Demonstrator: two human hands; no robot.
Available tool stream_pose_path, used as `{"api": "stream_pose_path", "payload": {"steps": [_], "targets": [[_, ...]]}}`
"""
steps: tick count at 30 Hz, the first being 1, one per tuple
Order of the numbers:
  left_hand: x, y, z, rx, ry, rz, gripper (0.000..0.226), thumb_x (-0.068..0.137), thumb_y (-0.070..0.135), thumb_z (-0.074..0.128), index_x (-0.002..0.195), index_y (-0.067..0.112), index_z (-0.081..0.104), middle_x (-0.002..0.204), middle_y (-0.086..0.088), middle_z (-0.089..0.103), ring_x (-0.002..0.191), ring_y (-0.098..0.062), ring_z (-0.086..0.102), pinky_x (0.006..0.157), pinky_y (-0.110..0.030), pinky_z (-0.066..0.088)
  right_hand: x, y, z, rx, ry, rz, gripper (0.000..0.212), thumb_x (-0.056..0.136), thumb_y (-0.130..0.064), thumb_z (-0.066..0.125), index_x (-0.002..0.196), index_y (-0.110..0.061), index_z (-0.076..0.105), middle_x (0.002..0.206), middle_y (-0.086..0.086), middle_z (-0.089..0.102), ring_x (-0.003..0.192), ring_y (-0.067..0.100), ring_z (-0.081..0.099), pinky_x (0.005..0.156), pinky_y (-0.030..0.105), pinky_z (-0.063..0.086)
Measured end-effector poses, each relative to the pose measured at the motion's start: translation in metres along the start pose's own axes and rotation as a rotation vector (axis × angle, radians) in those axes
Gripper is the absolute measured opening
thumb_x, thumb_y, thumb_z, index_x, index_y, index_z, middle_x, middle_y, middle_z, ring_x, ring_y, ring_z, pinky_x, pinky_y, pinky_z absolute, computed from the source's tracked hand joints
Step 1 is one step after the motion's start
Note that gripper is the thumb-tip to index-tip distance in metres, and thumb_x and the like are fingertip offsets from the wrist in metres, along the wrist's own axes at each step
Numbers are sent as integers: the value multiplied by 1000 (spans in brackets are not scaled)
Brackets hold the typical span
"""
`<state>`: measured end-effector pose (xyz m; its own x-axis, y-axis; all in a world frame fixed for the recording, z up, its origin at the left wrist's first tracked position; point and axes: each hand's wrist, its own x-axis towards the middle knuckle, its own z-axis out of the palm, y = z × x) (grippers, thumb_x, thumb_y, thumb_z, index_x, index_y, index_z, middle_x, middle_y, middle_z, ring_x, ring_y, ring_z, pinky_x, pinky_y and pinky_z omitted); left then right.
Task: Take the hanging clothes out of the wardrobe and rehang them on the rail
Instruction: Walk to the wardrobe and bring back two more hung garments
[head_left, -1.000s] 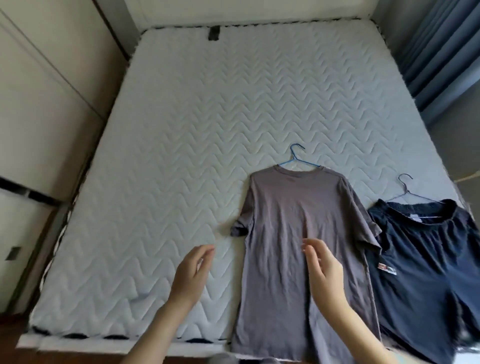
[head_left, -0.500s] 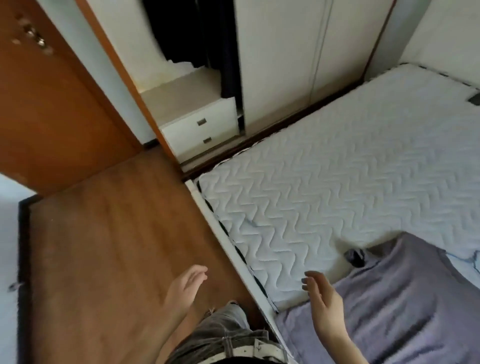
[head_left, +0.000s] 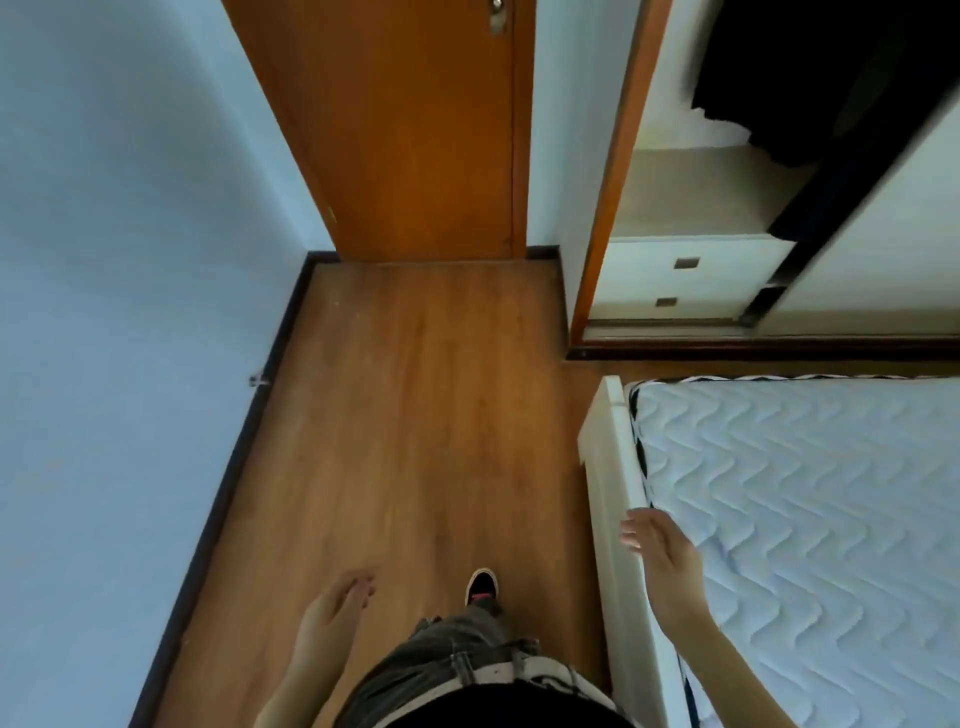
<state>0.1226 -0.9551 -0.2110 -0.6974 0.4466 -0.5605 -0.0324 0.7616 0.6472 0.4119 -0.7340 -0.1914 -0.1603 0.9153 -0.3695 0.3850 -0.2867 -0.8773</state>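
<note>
Right, your left hand and right hand are loose and empty, well apart; dark clothes hang in the open wardrobe ahead, so taking out and rehanging remain.

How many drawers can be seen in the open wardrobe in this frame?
2. The upper drawer sits directly under the shelf; the lower drawer is right beneath it. Others may be hidden behind the sliding door.
</note>
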Motion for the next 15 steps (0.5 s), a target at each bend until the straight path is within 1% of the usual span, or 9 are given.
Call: {"api": "stream_pose_path", "payload": {"steps": [1, 3, 5, 7, 9, 11, 13, 15], "targets": [[10, 11, -9, 9, -38, 14, 23, 99, 28, 46, 92, 29, 67, 94, 3, 72, 92, -16, 66, 89, -39, 50, 10, -5, 14, 5, 12, 24, 25, 97, -16, 47, 86, -26, 68, 88, 4, 71, 90, 26, 68, 90, 49, 53], [43, 35, -26, 38, -55, 49, 21, 99, 29, 45, 93, 29, 66, 95, 3, 71, 91, -15, 65, 86, -37, 50, 26, -17, 37, 15, 57, 71, 24, 99, -13, 45, 90, -20, 67, 89, 7, 72, 88, 26, 69, 90, 51, 53], [73, 68, -38, 45, -90, 86, 20, 99, 29, 46, 92, 32, 65, 90, 2, 71, 85, -23, 67, 79, -36, 51, 41, -31, 54, 15, 84, 107, 23, 100, -14, 45, 91, -17, 66, 90, 9, 72, 88, 28, 69, 88, 52, 54], [98, 94, -43, 44, -151, 108, 20, 98, 31, 46, 96, 32, 66, 88, -2, 71, 83, -30, 67, 73, -33, 46, 55, -40, 65, -23, 87, 128, 21, 100, -16, 46, 93, -15, 65, 92, 10, 71, 88, 28, 69, 88, 51, 54], [125, 120, -44, 41, -176, 155, 23, 99, 31, 46, 104, 28, 67, 89, -2, 72, 84, -29, 67, 71, -29, 45, 69, -50, 74, -22, 101, 155, 19, 100, -15, 46, 95, -12, 65, 93, 11, 71, 90, 30, 68, 88, 50, 54], [154, 147, -41, 17, -172, 191, 23, 99, 30, 46, 108, 26, 67, 95, 5, 72, 92, -19, 68, 73, -22, 46, 87, -57, 81, -15, 124, 178, 20, 99, -12, 47, 92, -11, 65, 91, 13, 70, 90, 32, 67, 86, 48, 54], [179, 175, -36, -11, -184, 224, 19, 99, 28, 47, 103, 34, 65, 101, 12, 69, 97, -5, 63, 76, -16, 44, 109, -67, 89, -5, 133, 195, 21, 99, -11, 46, 90, -12, 66, 90, 12, 70, 88, 32, 67, 84, 48, 52], [208, 202, -31, -24, -185, 233, 20, 99, 27, 47, 95, 40, 62, 98, 11, 69, 91, -2, 62, 74, -14, 44, 136, -76, 101, -2, 132, 211, 21, 100, -13, 46, 92, -13, 65, 90, 12, 70, 88, 30, 67, 82, 45, 52]]}}
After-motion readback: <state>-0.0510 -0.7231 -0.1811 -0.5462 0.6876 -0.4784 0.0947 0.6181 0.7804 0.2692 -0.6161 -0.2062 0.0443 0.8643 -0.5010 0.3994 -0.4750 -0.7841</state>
